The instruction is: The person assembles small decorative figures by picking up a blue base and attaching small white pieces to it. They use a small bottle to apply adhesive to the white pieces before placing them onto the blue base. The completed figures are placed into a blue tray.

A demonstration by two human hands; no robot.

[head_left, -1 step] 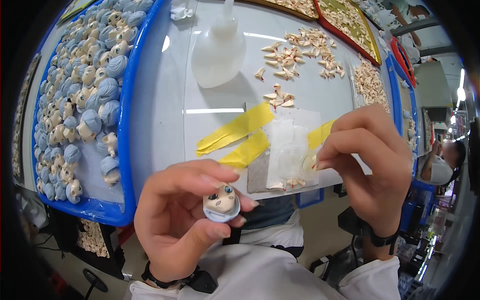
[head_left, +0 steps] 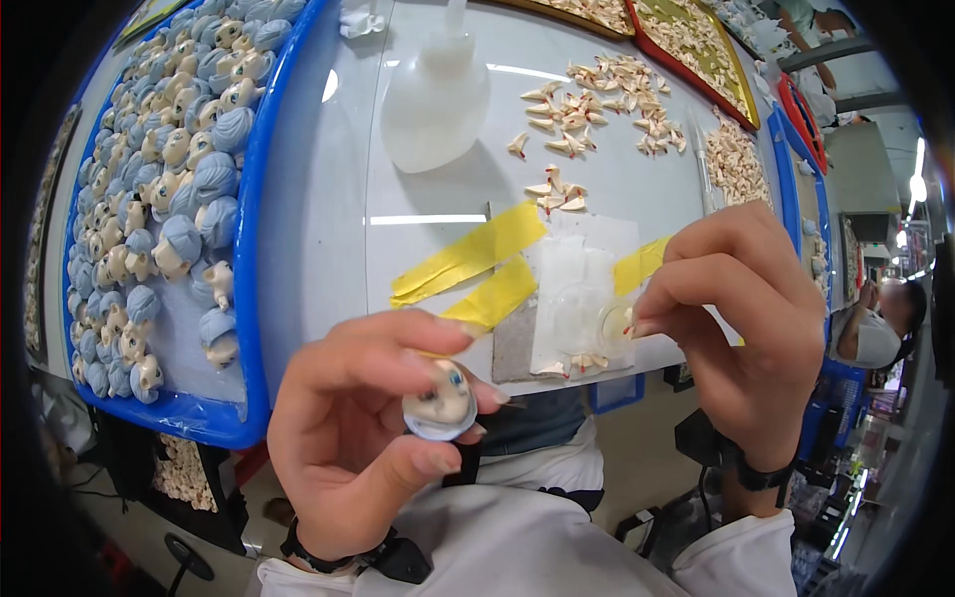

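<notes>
My left hand (head_left: 343,428) is closed round a small figurine head (head_left: 445,406), with a cream face, painted blue eyes and a pale blue rim at its lower edge. Its fingers and thumb grip the head by the sides. Off to the right, my right hand (head_left: 741,318) pinches a tiny cream piece with a red tip (head_left: 628,320) over a round clear patch beside a white pad (head_left: 572,289). Most of that piece is hidden by the fingertips. A few similar pieces (head_left: 582,363) lie along the pad's near edge.
At left, a blue tray (head_left: 257,328) holds many blue-haired figurine heads. A translucent squeeze bottle (head_left: 435,109) stands at the back. Yellow tape strips (head_left: 468,261) flank the pad. Loose cream pieces (head_left: 567,119) lie beyond it, and a red-rimmed tray (head_left: 686,85) holds more. A person (head_left: 880,323) is at far right.
The figurine head has turned slightly in my left fingers, so one eye now shows clearly instead of two. My right hand has shifted very slightly.
</notes>
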